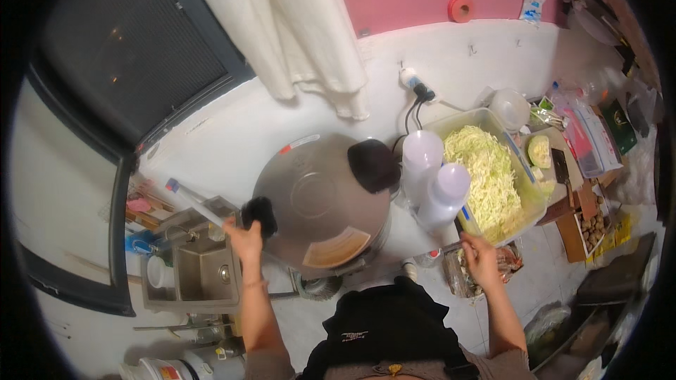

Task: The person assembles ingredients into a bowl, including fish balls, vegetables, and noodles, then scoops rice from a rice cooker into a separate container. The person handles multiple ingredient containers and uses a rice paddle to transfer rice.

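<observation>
A pale rod [199, 207] with a blue end is in my left hand [245, 240], slanting up and left. This hand is beside a black pad [259, 216] at the left edge of a large round metal lid [311, 195]. A second black pad [374, 165] lies on the lid's upper right. My right hand [481, 261], its fingers bent close together, is at the near corner of a clear plastic tub [533, 211]; whether it grips anything is unclear. Shredded cabbage [483, 184] fills much of the tub. Two stacks of plastic cups [422, 155] stand between lid and tub.
A metal sink [203, 269] is at left. Right of the tub lie a cutting board [557, 142], a cut cabbage [539, 151] and a cleaver [560, 166]. A cardboard box [573, 237] and a filled plastic bag [459, 274] are below. Black cables [412, 116] hang from a power strip.
</observation>
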A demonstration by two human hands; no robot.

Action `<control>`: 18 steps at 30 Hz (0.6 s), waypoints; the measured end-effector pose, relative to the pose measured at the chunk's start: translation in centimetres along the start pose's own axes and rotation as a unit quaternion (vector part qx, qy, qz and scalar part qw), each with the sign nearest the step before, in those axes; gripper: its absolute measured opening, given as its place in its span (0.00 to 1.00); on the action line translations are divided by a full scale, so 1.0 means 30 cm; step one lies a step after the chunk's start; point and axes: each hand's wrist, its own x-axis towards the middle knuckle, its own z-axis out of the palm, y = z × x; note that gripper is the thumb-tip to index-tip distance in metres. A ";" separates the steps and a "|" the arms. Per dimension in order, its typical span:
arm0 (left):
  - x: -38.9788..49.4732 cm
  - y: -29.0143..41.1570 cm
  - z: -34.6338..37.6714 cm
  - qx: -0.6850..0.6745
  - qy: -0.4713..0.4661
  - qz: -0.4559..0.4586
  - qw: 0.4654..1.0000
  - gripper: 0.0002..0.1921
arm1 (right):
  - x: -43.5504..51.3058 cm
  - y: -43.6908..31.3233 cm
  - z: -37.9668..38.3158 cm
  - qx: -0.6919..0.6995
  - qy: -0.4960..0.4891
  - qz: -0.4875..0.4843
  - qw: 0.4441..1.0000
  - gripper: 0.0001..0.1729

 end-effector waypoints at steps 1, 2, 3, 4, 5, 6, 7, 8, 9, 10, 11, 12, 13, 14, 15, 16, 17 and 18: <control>-0.040 0.125 -0.044 0.053 -0.046 -0.080 0.994 0.34 | 0.072 0.011 -0.025 0.008 0.021 0.002 1.000 0.11; -0.006 0.041 -0.101 0.090 0.062 0.037 0.993 0.34 | 0.157 -0.011 -0.017 0.040 0.028 -0.001 0.999 0.11; -0.018 0.164 -0.134 0.055 0.045 -0.004 0.997 0.34 | 0.228 0.000 -0.023 0.050 0.034 0.003 0.998 0.11; -0.014 0.275 -0.156 0.071 0.096 0.078 0.990 0.34 | 0.289 0.015 -0.019 0.058 0.044 -0.007 0.997 0.11; -0.007 0.408 -0.171 0.152 0.122 0.103 0.975 0.35 | 0.337 0.029 -0.012 0.068 0.054 -0.017 0.996 0.11; -0.003 0.543 -0.151 0.145 0.128 0.127 0.973 0.36 | 0.371 0.045 -0.032 0.060 0.040 -0.008 0.997 0.12; 0.019 0.673 -0.176 0.195 0.110 0.149 0.963 0.37 | 0.401 0.031 -0.040 0.035 0.043 -0.038 0.998 0.14; 0.025 0.822 -0.190 0.235 0.084 0.234 0.940 0.37 | 0.426 0.012 -0.048 0.007 0.050 -0.069 0.996 0.16; 0.035 0.953 -0.188 0.150 0.022 0.205 0.967 0.38 | 0.447 0.002 -0.051 -0.021 0.061 -0.103 0.993 0.18; 0.021 1.074 -0.174 0.119 0.049 0.306 0.943 0.38 | 0.449 0.006 -0.053 -0.008 0.004 -0.095 0.995 0.28; 0.000 1.189 -0.174 0.213 0.112 0.466 0.851 0.34 | 0.454 -0.006 -0.042 -0.004 -0.015 -0.099 0.995 0.30; -0.021 1.272 -0.184 0.240 0.145 0.550 0.787 0.32 | 0.455 -0.028 -0.017 0.003 -0.035 -0.104 0.994 0.32; -0.051 1.344 -0.167 0.228 0.130 0.598 0.758 0.29 | 0.451 -0.043 0.005 0.005 -0.053 -0.106 0.993 0.34; -0.070 1.408 -0.124 0.196 0.104 0.628 0.746 0.27 | 0.455 -0.047 -0.001 -0.005 -0.080 -0.077 0.994 0.35; -0.090 1.480 -0.077 0.157 0.078 0.655 0.735 0.25 | 0.460 0.000 -0.020 -0.055 -0.075 -0.070 0.993 0.35; -0.125 1.551 -0.066 0.151 0.053 0.676 0.719 0.23 | 0.459 0.059 -0.010 -0.084 -0.078 -0.070 0.991 0.34; -0.155 1.600 -0.059 0.151 0.033 0.689 0.708 0.21 | 0.462 0.089 0.007 -0.111 -0.081 -0.072 0.988 0.33; -0.183 1.627 -0.095 0.182 0.020 0.690 0.700 0.20 | 0.460 0.049 0.060 -0.031 -0.101 -0.049 0.993 0.31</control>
